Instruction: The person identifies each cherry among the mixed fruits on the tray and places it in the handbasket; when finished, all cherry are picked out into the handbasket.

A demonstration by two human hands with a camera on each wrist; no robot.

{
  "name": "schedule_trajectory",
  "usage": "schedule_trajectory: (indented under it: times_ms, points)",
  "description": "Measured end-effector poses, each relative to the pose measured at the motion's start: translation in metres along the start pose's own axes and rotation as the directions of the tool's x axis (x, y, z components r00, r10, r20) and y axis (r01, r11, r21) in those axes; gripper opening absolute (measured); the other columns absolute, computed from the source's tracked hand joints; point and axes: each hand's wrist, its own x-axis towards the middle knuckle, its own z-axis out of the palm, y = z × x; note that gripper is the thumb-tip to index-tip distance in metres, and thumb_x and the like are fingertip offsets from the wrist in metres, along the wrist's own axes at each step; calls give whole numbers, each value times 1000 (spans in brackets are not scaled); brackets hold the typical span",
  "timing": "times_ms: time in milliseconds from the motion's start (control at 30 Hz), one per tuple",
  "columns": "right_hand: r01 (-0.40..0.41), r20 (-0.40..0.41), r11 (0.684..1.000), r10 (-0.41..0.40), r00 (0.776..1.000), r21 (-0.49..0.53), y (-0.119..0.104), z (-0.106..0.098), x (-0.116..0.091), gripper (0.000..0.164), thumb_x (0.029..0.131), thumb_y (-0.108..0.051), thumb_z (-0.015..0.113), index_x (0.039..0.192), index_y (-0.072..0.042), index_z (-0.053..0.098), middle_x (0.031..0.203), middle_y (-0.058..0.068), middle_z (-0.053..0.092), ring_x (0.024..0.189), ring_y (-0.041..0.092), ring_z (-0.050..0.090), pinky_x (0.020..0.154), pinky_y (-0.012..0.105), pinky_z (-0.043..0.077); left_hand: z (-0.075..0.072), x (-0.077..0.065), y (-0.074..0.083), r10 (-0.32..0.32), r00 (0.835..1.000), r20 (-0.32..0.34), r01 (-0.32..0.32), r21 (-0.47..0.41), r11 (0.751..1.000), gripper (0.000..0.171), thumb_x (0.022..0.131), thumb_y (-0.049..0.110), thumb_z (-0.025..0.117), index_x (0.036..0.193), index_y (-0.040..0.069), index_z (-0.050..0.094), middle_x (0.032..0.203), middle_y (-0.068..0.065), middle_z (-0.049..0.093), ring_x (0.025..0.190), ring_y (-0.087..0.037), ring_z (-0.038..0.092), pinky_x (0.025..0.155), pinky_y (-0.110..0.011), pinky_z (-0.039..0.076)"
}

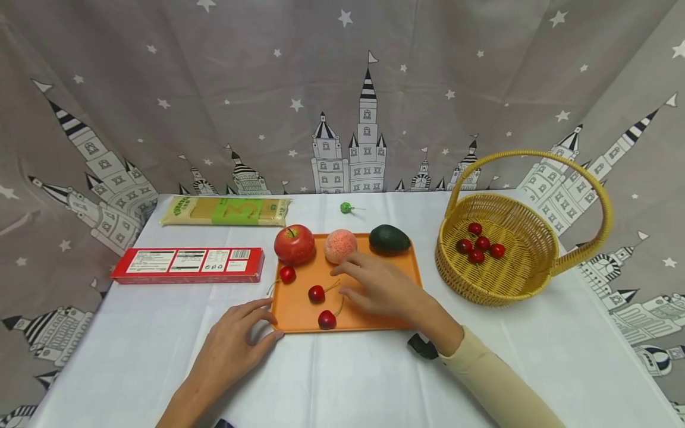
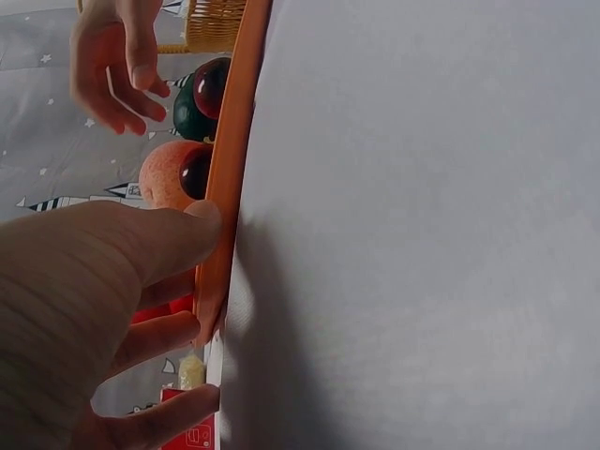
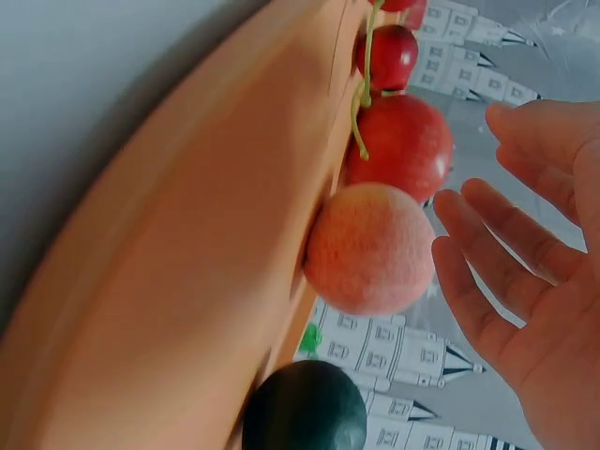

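Observation:
In the head view an orange tray carries a red apple, a peach, an avocado and three stemmed cherries: one beside the apple, one mid-tray, one by the near rim. At the tray's near left corner is my left hand, its thumb and fingertips resting on the rim. My right hand hovers over the tray's middle with relaxed fingers, holding nothing. In the right wrist view its fingertips are spread, with the peach beyond them.
To the right stands a yellow wicker basket with a tall handle and several cherries. A red box and a noodle packet lie at the left. Behind the tray is a small green item. A dark object lies under the right wrist.

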Motion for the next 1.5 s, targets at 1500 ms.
schedule_trajectory:
  times_ms: [1500]
  points:
    - [44,207,995,-24,978,-93,-19,38,36,32,98,-18,82,129,-23,74,118,-3,67,104,11,64,95,21,58,3,1,-2,8,1000,-6,-8,-1,1000,24,81,29,97,97,23,79,138,-10,72,127,-37,64,108,-63,53]
